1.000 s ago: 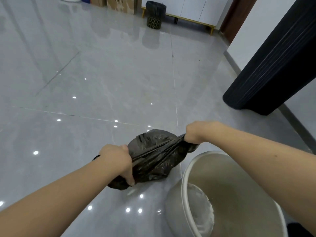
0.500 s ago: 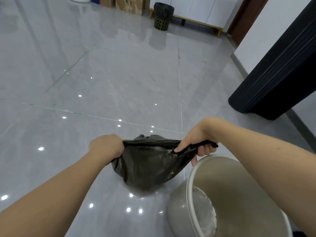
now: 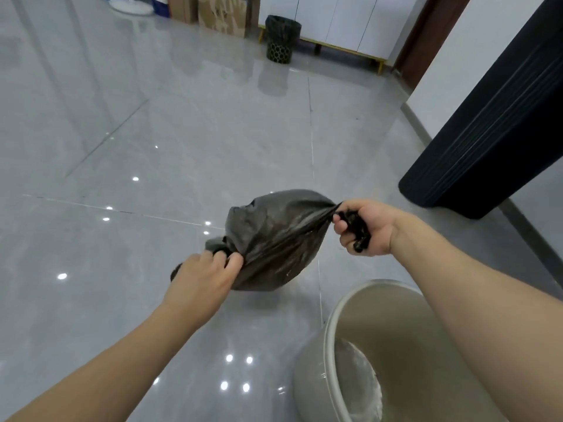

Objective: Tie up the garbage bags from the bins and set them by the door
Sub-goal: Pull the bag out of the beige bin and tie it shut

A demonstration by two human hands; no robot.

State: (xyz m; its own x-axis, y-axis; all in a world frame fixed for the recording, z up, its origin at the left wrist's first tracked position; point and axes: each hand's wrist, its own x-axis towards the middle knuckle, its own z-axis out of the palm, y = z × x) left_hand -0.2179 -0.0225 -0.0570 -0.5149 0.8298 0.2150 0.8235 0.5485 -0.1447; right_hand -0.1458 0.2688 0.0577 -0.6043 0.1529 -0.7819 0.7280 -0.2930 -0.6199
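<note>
A small black garbage bag (image 3: 274,239) hangs in the air above the grey floor, stretched between both hands. My left hand (image 3: 202,277) pinches one gathered corner at the bag's lower left. My right hand (image 3: 364,228) is closed on the other twisted end at the upper right. A beige bin (image 3: 396,354) with no bag in it stands just below my right forearm. A second bin (image 3: 281,38), black and lined with a black bag, stands far off by the white cabinet.
A dark ribbed panel (image 3: 493,123) leans along the right wall. A white cabinet on gold legs (image 3: 332,22) and cardboard boxes (image 3: 221,13) line the far wall. A brown door frame (image 3: 426,35) is at the far right. Glossy grey tiles (image 3: 182,132) stretch ahead.
The bag has swung up and rolled over between my hands. My right hand rose and moved right, my left hand dropped lower. The view tilted up toward the far wall.
</note>
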